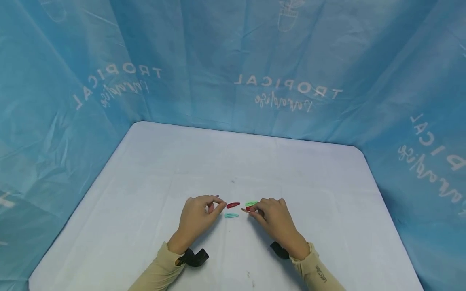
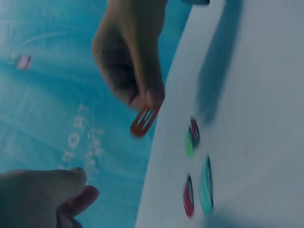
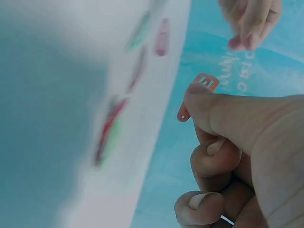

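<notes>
An orange snap hair clip (image 3: 207,81) is pinched between the thumb and forefinger of my right hand (image 1: 274,218), held above the table. My left hand (image 1: 200,213) hovers to the left, its thumb and fingertips a little apart with nothing seen between them. On the cloth between the hands lie a red hair clip (image 1: 233,205) and a teal hair clip (image 1: 231,216). Beside the right fingertips are a light green hair clip (image 1: 251,203) and another red clip (image 3: 107,133), partly hidden in the head view. The tip of a small dark thing (image 1: 217,196) shows behind the left hand.
A white cloth covers the table (image 1: 145,173). Blue printed curtains (image 1: 204,60) stand along its back and both sides. Dark wrist mounts (image 1: 195,257) sit at the sleeve cuffs.
</notes>
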`<state>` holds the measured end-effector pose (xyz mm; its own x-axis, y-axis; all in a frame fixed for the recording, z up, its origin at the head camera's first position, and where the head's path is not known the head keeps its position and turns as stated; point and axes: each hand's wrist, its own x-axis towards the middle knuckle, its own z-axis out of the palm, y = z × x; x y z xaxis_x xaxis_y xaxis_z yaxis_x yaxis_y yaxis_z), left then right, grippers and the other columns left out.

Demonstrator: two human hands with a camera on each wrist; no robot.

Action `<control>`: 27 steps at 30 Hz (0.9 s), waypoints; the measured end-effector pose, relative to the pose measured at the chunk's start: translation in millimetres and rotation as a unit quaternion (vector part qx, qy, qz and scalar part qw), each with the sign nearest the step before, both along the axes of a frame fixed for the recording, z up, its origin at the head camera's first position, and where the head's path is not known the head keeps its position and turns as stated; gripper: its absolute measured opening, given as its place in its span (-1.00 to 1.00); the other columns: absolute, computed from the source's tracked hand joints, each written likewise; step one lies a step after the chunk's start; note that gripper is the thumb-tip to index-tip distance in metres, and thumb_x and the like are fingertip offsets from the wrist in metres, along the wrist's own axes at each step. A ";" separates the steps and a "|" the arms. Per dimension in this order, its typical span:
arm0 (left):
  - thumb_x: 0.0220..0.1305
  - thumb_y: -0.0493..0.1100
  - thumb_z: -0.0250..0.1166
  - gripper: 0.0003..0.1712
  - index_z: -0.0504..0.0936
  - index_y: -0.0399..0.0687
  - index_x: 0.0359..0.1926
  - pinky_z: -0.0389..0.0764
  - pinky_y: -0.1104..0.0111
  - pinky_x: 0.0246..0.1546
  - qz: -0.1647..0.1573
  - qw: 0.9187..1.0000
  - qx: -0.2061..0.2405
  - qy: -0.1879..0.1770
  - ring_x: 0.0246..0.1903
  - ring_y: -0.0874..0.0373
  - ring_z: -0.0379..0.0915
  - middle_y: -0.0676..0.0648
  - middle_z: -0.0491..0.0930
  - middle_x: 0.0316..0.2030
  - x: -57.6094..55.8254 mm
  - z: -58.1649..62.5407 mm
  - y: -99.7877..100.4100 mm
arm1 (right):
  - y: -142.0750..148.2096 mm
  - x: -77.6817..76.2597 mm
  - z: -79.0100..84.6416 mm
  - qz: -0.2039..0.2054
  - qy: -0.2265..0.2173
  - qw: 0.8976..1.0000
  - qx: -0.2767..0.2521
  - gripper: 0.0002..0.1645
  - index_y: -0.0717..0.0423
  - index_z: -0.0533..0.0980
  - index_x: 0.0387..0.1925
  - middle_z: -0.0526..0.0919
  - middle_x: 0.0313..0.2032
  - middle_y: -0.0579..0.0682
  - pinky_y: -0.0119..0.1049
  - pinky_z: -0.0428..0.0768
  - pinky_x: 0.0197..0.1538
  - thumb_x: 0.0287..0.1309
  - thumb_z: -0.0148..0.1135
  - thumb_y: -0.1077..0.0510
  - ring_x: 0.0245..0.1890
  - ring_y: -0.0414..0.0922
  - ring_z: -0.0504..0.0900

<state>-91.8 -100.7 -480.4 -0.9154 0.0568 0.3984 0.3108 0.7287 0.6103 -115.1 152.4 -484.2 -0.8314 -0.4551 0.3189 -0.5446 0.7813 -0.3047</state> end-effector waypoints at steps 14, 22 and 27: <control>0.12 0.04 0.53 -0.80 0.82 0.25 -0.19 0.12 0.39 -0.43 -0.095 0.993 0.027 0.063 -0.62 0.46 0.06 0.31 0.28 -0.65 3.5 21.2 22.2 | -7.3 8.2 47.8 0.064 0.031 0.996 -0.054 -0.91 -0.22 0.66 -0.35 0.40 -0.55 -0.38 -0.24 0.19 -0.20 0.14 0.47 -0.02 -0.50 -0.30 0.38; 0.09 -0.07 0.55 -0.88 0.81 0.20 -0.30 0.07 0.41 -0.44 -0.081 0.988 0.035 0.124 -0.60 0.45 0.03 0.27 0.27 -0.64 4.9 22.0 23.8 | -10.1 9.3 52.5 0.059 0.047 0.995 -0.061 -0.92 -0.23 0.67 -0.33 0.36 -0.57 -0.37 -0.25 0.16 -0.23 0.15 0.46 -0.03 -0.49 -0.33 0.32; 0.22 -0.04 0.46 -0.92 0.82 0.15 -0.26 0.06 0.43 -0.44 -0.083 0.986 0.036 0.141 -0.60 0.41 0.08 0.22 0.30 -0.62 5.6 22.4 23.2 | -10.9 8.8 50.1 0.031 0.064 0.992 -0.106 -0.84 -0.17 0.73 -0.29 0.28 -0.63 -0.35 -0.25 0.12 -0.29 0.04 0.55 0.03 -0.54 -0.34 0.23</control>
